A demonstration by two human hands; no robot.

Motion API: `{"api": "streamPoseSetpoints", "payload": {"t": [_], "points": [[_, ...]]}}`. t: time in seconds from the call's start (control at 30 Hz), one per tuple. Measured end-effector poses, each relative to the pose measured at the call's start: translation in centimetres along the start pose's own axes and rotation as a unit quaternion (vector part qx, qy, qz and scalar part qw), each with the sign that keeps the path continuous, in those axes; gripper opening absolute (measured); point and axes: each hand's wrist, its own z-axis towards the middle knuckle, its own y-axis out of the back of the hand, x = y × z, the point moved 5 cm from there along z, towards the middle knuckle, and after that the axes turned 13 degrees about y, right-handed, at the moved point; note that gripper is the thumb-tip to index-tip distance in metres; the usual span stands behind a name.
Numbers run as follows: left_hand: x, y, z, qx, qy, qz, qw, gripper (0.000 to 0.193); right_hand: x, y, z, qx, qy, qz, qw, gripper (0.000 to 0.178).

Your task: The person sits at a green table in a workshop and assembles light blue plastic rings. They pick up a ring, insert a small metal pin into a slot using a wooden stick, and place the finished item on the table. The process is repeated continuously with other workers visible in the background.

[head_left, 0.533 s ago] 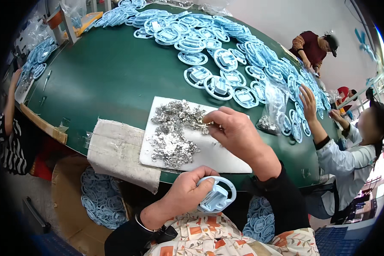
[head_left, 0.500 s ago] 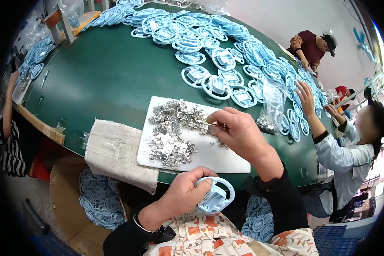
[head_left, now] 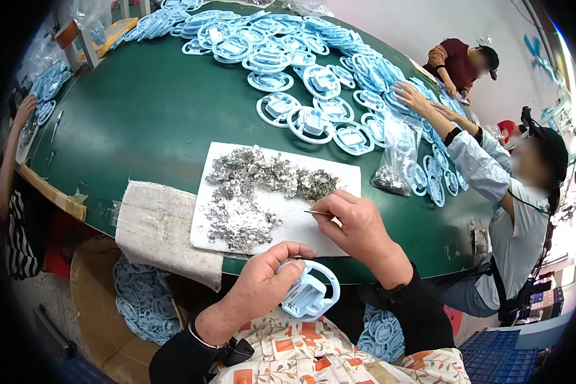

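My left hand (head_left: 259, 285) grips a light blue plastic ring-shaped part (head_left: 309, 296), like a toy steering wheel with a recessed box in its middle, above my lap. The thumb lies over its near rim. In my right hand (head_left: 358, 230), thumb and fingers pinch a thin metal tool that looks like tweezers (head_left: 311, 212); most of it is hidden, and whether a piece sits at its tip is too small to tell. That hand hovers over the right side of a white foam board (head_left: 294, 224), where small silvery metal pieces (head_left: 240, 224) lie heaped.
Many blue ring parts (head_left: 313, 121) pile across the green table (head_left: 134, 121). A clear bag (head_left: 397, 153) of metal pieces stands right of the board, a cloth (head_left: 157, 224) left. A carton (head_left: 99, 307) of blue parts sits below. A co-worker (head_left: 499, 160) reaches into the pile at right.
My right hand has drawn back from the metal heap toward the blue part, the tool still pinched. The co-worker's hands at right have reached farther left over the pile. The view has shifted slightly.
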Motion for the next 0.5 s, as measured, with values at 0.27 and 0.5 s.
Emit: {"api": "streamPoseSetpoints", "payload": {"t": [0.27,0.5], "points": [[-0.5,-0.5,1.8,-0.054,-0.010,0.013,0.998,0.039,1.7,1.0,-2.9,-0.060,0.057,0.039,0.996,0.018],[-0.9,-0.7,2.7,-0.058,-0.022,-0.030,0.998,0.025,2.3,2.1,-4.0,-0.065,0.117,0.004,0.991,0.025]]}}
